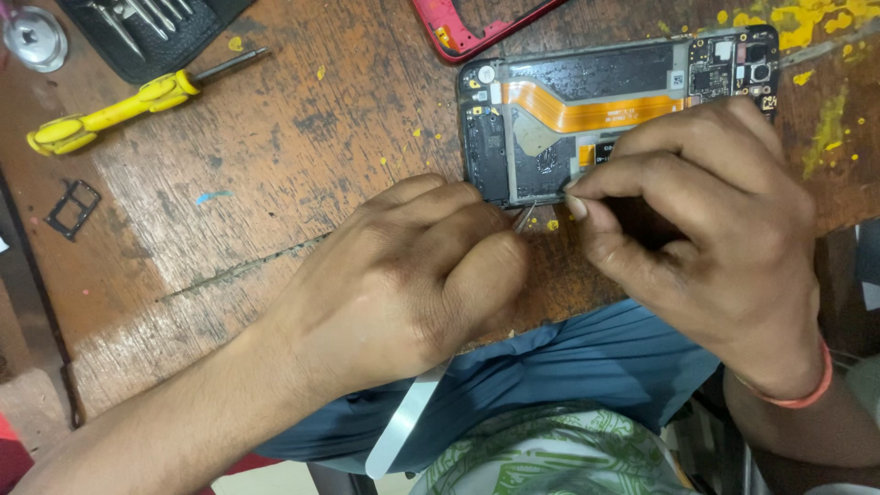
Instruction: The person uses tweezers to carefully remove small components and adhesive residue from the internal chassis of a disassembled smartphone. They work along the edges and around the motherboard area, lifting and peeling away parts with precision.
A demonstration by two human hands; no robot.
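An opened phone (587, 110) lies back-up on the wooden table (275, 165), showing its dark board and an orange flex cable (587, 112). My left hand (412, 284) is closed in a fist just below the phone's near left corner. It grips a thin metal tool whose tips (524, 218) poke out toward the phone's edge. My right hand (706, 220) covers the phone's near right part, with thumb and fingers pinched at that edge. A pale flat strip (403, 431) sticks out under my left hand over my lap.
A red phone frame (458, 32) lies at the top edge. A yellow-handled screwdriver (119, 108) and a black tool pouch (147, 27) sit at the far left, with a small black card tray (73, 209) below them and a metal disc (33, 37) in the corner. Yellow paint flecks dot the wood.
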